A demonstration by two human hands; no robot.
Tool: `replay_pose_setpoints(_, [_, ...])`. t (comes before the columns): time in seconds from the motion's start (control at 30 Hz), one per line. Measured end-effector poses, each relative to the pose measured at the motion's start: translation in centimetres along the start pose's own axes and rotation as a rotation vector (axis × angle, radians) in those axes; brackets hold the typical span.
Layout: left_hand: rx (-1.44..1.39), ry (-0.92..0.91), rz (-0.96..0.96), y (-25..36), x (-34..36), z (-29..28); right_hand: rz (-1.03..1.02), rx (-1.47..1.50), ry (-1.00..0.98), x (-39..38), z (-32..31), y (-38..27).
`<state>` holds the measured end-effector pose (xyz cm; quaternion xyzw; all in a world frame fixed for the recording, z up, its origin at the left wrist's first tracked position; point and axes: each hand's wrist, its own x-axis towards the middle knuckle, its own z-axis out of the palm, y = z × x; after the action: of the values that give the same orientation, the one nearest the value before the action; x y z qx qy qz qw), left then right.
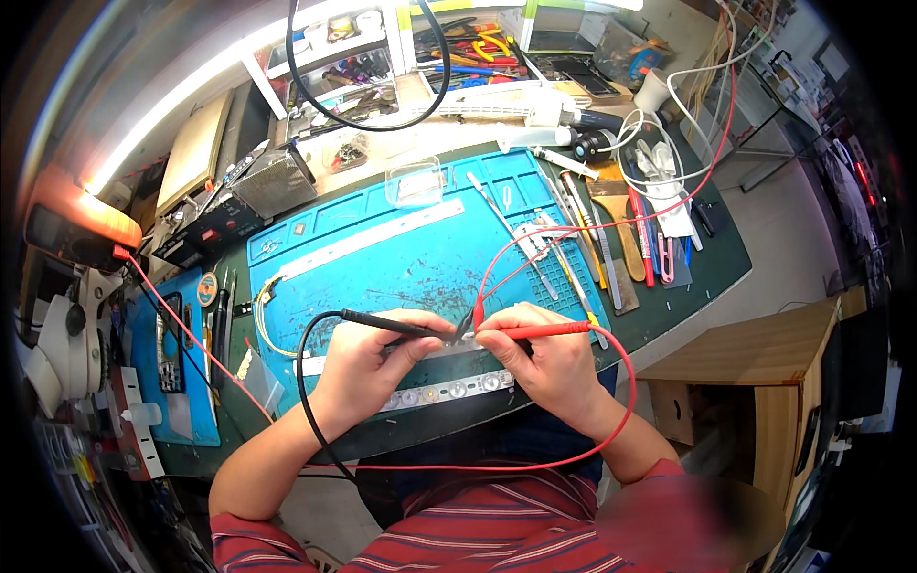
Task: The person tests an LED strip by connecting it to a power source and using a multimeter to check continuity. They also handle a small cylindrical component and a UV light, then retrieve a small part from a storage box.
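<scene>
My left hand (374,358) is closed around a black test probe (382,325), its cable looping down past my wrist. My right hand (541,361) pinches a red test probe (544,331) whose cable curves over my forearm. Both probes point toward each other above a white strip (449,351) near the mat's front edge. Between my fingertips stand a small red clip (479,315) on a thin red wire and a dark clip-like piece (462,327). The exact contact points are too small to make out. Closest to me lies an LED strip (457,389) with round lenses, partly behind my hands.
A blue repair mat (373,277) carries a long white strip (368,239) and a clear plastic box (415,183). At left is an orange multimeter (81,224). Tweezers, pens and a wooden brush (626,229) lie at right, with wires crossing above. Tool bins (468,53) stand behind.
</scene>
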<state>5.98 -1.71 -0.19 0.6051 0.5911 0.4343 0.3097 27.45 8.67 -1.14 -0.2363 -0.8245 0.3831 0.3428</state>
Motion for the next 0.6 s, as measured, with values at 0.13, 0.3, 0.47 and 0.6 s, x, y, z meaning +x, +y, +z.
replay_pose_setpoints(0.13, [-0.002, 0.005, 0.016, -0.4, 0.0, 0.2, 0.003, -0.017, -0.01, 0.1, -0.1, -0.1])
replay_pose_setpoints(0.3, [0.004, 0.005, 0.025, -0.5, -0.1, 0.3, -0.007, -0.022, 0.001, 0.2, 0.1, 0.2])
replay_pose_setpoints(0.47, [0.02, -0.016, 0.042, -0.3, 0.0, 0.2, 0.006, -0.011, -0.001, 0.0, 0.0, 0.0])
replay_pose_setpoints(0.6, [0.087, 0.027, 0.129, -1.4, -0.3, 0.3, -0.029, -0.048, -0.043, -0.1, -0.4, -0.2])
